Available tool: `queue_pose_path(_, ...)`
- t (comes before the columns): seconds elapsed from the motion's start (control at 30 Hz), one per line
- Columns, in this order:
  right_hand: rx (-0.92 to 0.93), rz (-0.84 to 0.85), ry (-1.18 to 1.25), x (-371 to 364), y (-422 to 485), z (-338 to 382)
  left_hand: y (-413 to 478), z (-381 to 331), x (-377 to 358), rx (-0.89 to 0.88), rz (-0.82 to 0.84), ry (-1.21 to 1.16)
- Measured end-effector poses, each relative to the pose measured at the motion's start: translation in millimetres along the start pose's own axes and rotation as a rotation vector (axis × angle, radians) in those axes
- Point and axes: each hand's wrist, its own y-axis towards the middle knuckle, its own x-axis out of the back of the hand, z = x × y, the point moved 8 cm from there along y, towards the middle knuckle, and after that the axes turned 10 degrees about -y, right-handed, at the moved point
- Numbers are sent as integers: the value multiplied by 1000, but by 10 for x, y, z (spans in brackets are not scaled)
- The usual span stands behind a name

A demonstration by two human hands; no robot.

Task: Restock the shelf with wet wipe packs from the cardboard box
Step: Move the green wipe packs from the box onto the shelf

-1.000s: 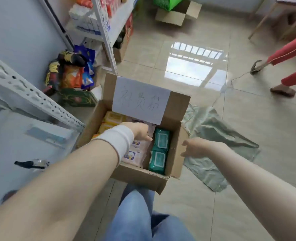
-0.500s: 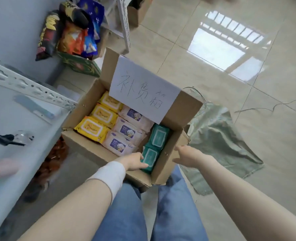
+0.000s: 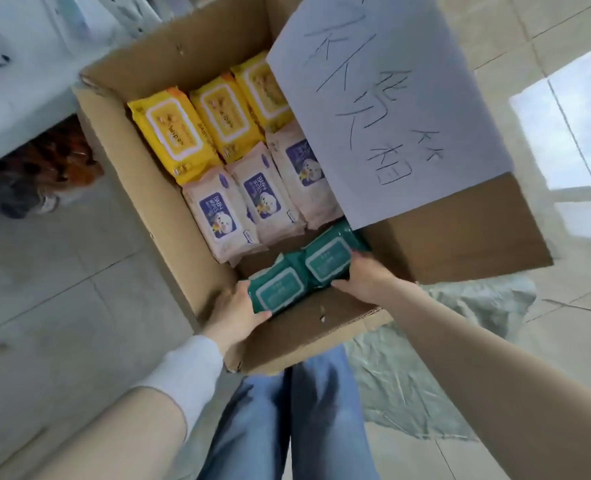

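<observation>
Legs: blue jeans point(image 3: 287, 427) at 6 o'clock, closest to the camera; the box sits just past the knees
Left hand: the left hand point(image 3: 235, 311) has a white wristband point(image 3: 186, 372) on the wrist; its fingers curl around the near end of the near green pack point(image 3: 276, 292), thumb on top; it is closed on the pack, not flat
Right hand: the right hand point(image 3: 363, 275) comes in from 4 o'clock; its fingers press on the side of the far green pack point(image 3: 332, 258); it holds that pack too
Green packs: two dark green wet wipe packs with pale lids, touching end to end, low in the near corner of the cardboard box point(image 3: 169, 216); they look soft and a bit shiny
How to do it well: I think both packs should come up together; squeeze from both ends so the middle does not sag; lift straight up so they miss the box flap
Cream packs: three cream baby wipe packs point(image 3: 249, 206) with purple labels lie side by side, just past the green ones
Yellow packs: three yellow wipe packs point(image 3: 197, 123) sit past those, toward 11 o'clock
Paper sign: a white paper sign point(image 3: 384, 98) with hand-drawn marks covers the flap at 1 o'clock
Shelf: a pale shelf point(image 3: 17, 84) shows at 10 o'clock, blurry; I cannot tell what is on it
</observation>
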Motion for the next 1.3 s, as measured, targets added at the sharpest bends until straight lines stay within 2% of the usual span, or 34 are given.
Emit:
queue_pose_path(0.1, -63, 16, -18, -209, 538, 1, 430, 97, -147, -30, -4, 134)
queue_pose_path(0.2, -184, -73, 76, -244, 842, -79, 762, 118, -225, -24, 42, 209)
queue_pose_path(0.37, -294, -226, 191, -280, 958, -114, 972, 99, -266, -48, 83, 450)
queue_pose_path(0.47, -310, -286, 164, -209, 948, -173, 969, 52, -202, -78, 71, 460)
queue_pose_path(0.57, -330, -227, 79, -151, 943, -188, 886, 12, -112, -107, 54, 384)
queue_pose_path(0.7, -344, -149, 55, -185, 909, -225, 752, 94, -5, 5, -10, 39)
queue_pose_path(0.87, -369, -116, 248, -355, 917, -308, 589, 168, 67, 32, -170, -297)
queue_pose_path(0.97, -325, -169, 457, -407, 997, -330, 533, 189, 48, 41, -273, -401)
queue_pose_path(1.03, -311, -219, 498, -359, 1004, -360, 515, 219, 17, 76, -292, -463)
queue_pose_path(1.2, -307, -206, 266, -231, 908, -365, 497, 250, 25, 116, -311, -582)
queue_pose_path(1.3, -241, -154, 205, -225, 852, -310, 517, 247, 17, 125, -325, -591)
